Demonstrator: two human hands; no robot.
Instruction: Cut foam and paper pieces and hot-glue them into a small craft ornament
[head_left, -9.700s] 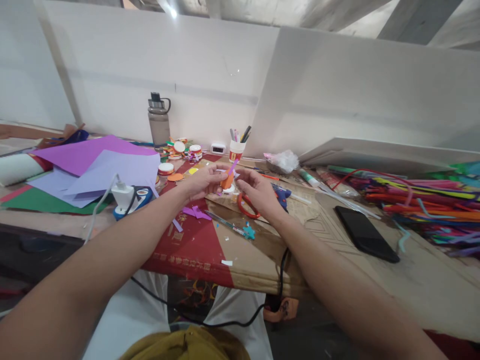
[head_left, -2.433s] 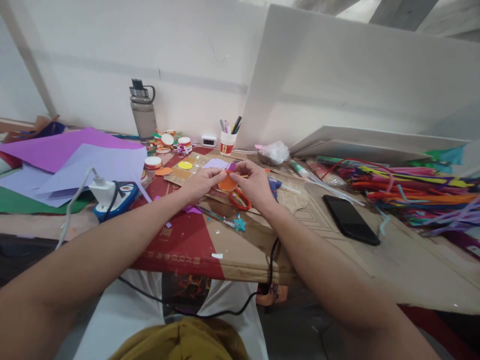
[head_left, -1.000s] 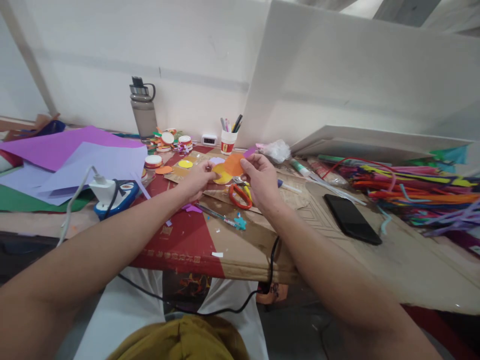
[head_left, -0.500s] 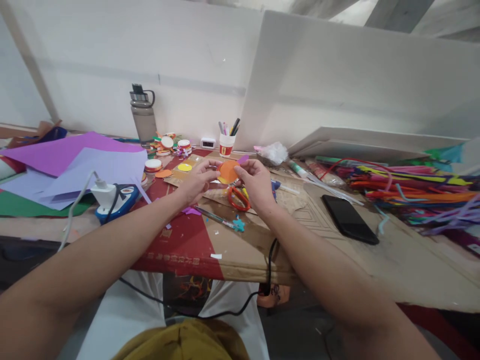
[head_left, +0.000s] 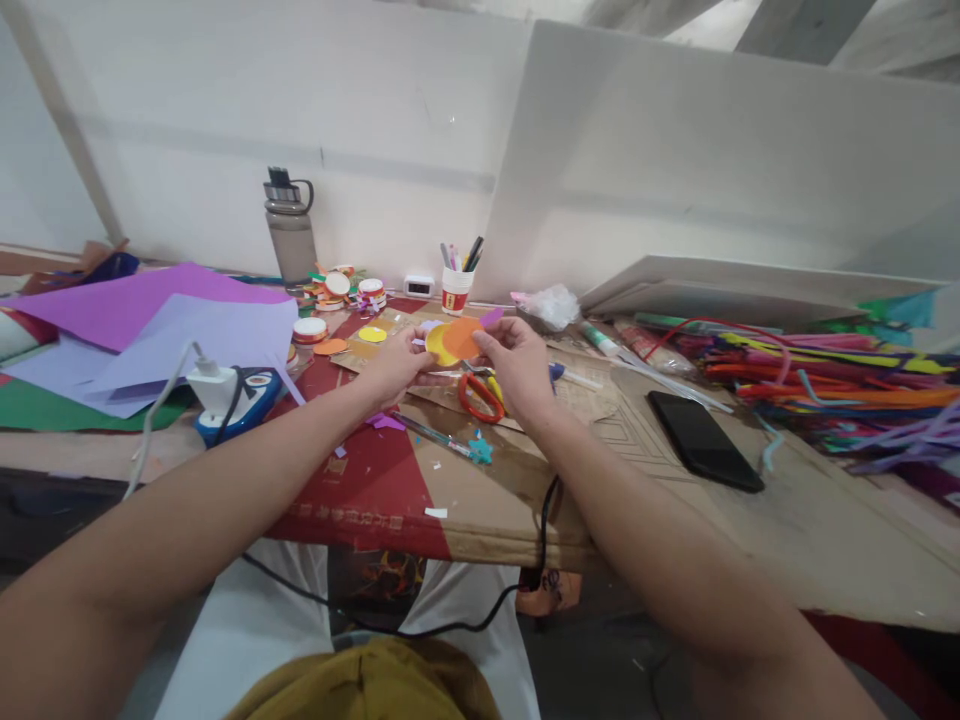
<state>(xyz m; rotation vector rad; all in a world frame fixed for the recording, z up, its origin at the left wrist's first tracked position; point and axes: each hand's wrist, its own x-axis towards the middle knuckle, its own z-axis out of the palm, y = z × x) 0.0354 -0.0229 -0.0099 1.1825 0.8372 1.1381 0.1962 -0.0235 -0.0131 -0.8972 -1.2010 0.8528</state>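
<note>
Above the desk, my left hand [head_left: 396,364] is closed on the left edge of a yellow paper circle [head_left: 437,345]. An orange paper circle [head_left: 463,339] overlaps its right side, pinched at the right edge by my right hand [head_left: 519,366]. Whether the two discs are stuck together I cannot tell. Just below my hands lie orange-handled scissors [head_left: 474,401], partly hidden by my right hand. Nearer to me rests a pen [head_left: 435,434] with a teal star [head_left: 480,449] at its end. Another yellow circle [head_left: 373,334] and an orange circle [head_left: 330,347] lie left of my hands.
Purple sheets [head_left: 195,335] and a power strip [head_left: 247,405] occupy the left. A water bottle [head_left: 291,235], small clock [head_left: 419,286] and pen cup [head_left: 457,287] stand along the wall. On the right are a phone [head_left: 703,440] and a pile of coloured pipe cleaners [head_left: 840,380].
The yellow circle, mostly covered by the orange one before, now shows widely on the left. The two discs have slid apart sideways, with my left hand holding the yellow one.
</note>
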